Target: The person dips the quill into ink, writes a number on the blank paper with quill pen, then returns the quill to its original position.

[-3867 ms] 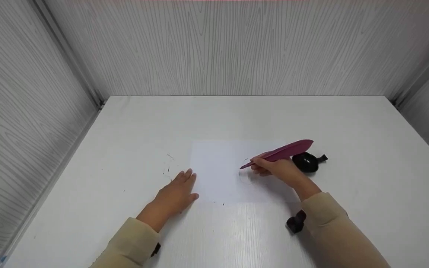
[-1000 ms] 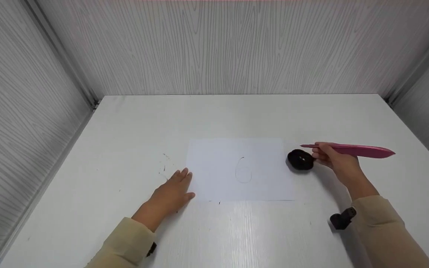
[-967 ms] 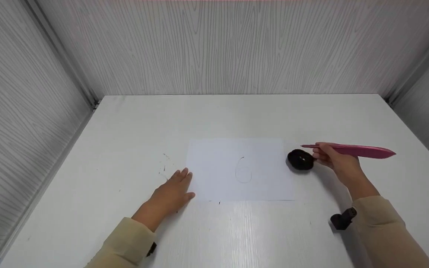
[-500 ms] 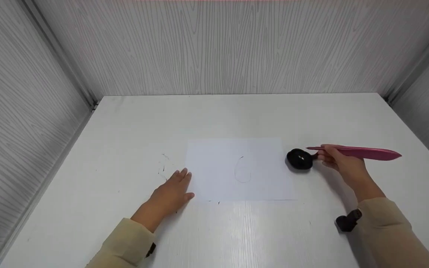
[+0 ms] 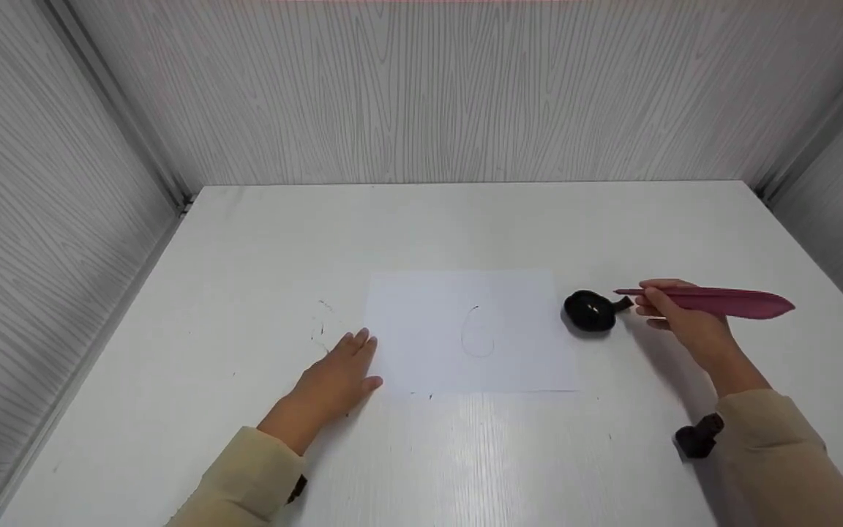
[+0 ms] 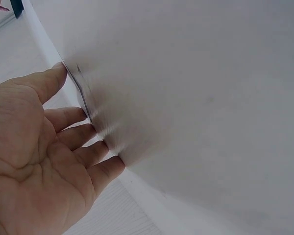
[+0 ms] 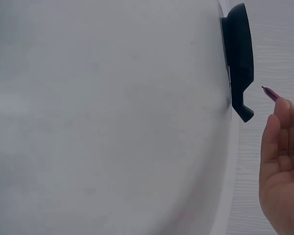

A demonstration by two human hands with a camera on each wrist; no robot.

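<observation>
Between the right hand's fingers (image 5: 654, 298) lies the pink quill (image 5: 714, 301).

This looks like a purpose-built recording booth, not a lived-in room. A plain white table (image 5: 465, 468) fills the floor of the space and is boxed in on three sides by grey wood-grain panels (image 5: 421, 95), joined at the corners by metal strips (image 5: 125, 110). On the table lie only a sheet of paper (image 5: 429, 329) and a small black inkwell (image 5: 588, 311).
</observation>
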